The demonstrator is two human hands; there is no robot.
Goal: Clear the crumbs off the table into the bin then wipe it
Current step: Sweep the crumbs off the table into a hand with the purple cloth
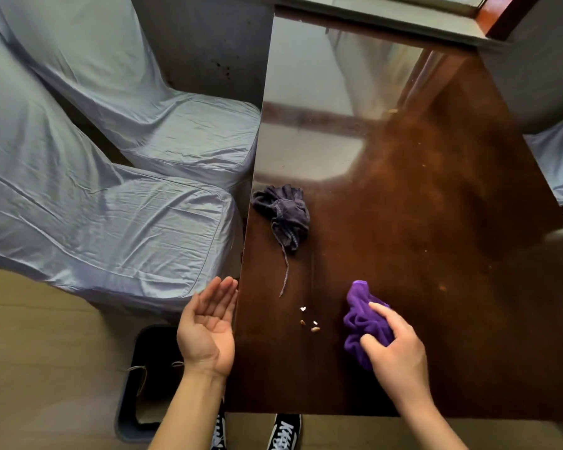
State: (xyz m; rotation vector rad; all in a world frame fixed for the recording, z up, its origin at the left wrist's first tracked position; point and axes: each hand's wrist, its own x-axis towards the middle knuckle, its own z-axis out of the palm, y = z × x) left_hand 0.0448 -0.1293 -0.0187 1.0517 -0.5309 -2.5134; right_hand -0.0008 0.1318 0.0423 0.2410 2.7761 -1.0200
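Observation:
A glossy dark brown table [420, 196] fills the right of the head view. A few pale crumbs [307, 319] lie near its left edge, close to the front. My right hand [394, 349] grips a bunched bright purple cloth [361, 323] resting on the table just right of the crumbs. My left hand [208, 326] is cupped palm up, empty, right beside the table's left edge, level with the crumbs. A black bin [150, 378] stands on the floor below my left hand, partly hidden by my forearm.
A crumpled dark grey-purple rag [283, 212] with a trailing thread lies on the table near the left edge. Two chairs in pale covers [111, 196] stand left of the table. More small crumbs [393, 110] sit further back. My shoes [283, 431] show below the front edge.

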